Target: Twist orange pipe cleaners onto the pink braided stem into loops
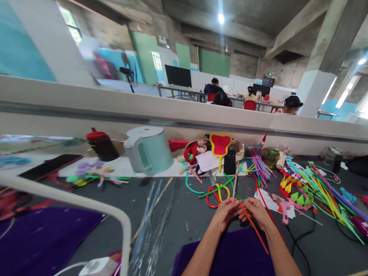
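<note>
My left hand (pixel 226 213) is closed in a pinch, with a pale pink pipe cleaner (pixel 236 180) rising from its fingertips. Beside it, my right hand (pixel 257 212) has its fingers curled in against an orange pipe cleaner (pixel 255 227), which slants down toward my lap between the hands. Where the two pipe cleaners meet is partly hidden by my fingers. Just beyond my left hand lie scissors (pixel 213 200) with red and yellow handles, and green pipe cleaners (pixel 214 192) cross near them. A red pipe cleaner (pixel 263 203) runs close behind my right hand.
A pink glue gun (pixel 284 212) with a black cord lies at the right, near bundled coloured pipe cleaners (pixel 330 195). Further back stand a pale green kettle (pixel 153 151) and a red-lidded bottle (pixel 102 145). A white metal tube (pixel 123 226) curves across the left. People sit beyond the partition (pixel 184 111).
</note>
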`<action>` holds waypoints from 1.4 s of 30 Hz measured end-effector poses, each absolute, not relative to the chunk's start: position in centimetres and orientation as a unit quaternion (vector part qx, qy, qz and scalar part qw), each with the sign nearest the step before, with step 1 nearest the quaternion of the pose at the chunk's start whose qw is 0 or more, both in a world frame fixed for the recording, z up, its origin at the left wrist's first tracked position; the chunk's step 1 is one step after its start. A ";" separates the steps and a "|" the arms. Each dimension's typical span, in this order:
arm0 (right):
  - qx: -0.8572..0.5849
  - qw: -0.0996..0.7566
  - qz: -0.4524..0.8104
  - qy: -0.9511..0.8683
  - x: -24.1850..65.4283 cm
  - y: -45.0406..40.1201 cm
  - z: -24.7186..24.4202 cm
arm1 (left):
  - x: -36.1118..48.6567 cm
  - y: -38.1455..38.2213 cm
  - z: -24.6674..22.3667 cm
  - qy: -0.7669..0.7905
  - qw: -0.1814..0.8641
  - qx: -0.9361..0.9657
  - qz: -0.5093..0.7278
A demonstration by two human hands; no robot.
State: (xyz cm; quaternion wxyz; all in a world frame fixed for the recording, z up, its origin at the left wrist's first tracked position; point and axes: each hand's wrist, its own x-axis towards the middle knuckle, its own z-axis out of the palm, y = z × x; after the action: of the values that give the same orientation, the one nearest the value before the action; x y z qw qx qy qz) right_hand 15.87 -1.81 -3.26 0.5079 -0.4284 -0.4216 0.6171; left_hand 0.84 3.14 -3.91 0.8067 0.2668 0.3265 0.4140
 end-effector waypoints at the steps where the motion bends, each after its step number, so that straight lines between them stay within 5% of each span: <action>1: -0.422 0.510 0.616 -0.426 15.9 -1.7 -3.5 | 0.8 3.2 -4.0 0.325 0.808 0.268 0.413; 13: -0.376 0.539 0.618 -0.432 15.5 -3.2 -2.0 | -0.6 2.8 -1.8 0.325 0.779 0.285 0.455; 22: -0.497 0.615 0.475 -0.387 13.4 -1.5 -3.9 | 0.0 2.9 -2.4 0.368 0.765 0.264 0.458; 42: -0.523 0.594 0.383 -0.477 12.9 -1.8 -3.5 | 0.5 2.5 -2.4 0.367 0.747 0.264 0.487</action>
State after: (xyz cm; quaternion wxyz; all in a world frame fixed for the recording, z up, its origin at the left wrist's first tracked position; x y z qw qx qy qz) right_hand 12.92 -1.78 -3.51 0.5936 -0.5232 -0.4765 0.3831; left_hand 0.45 2.45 -2.41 0.7474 0.2640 0.3666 0.4871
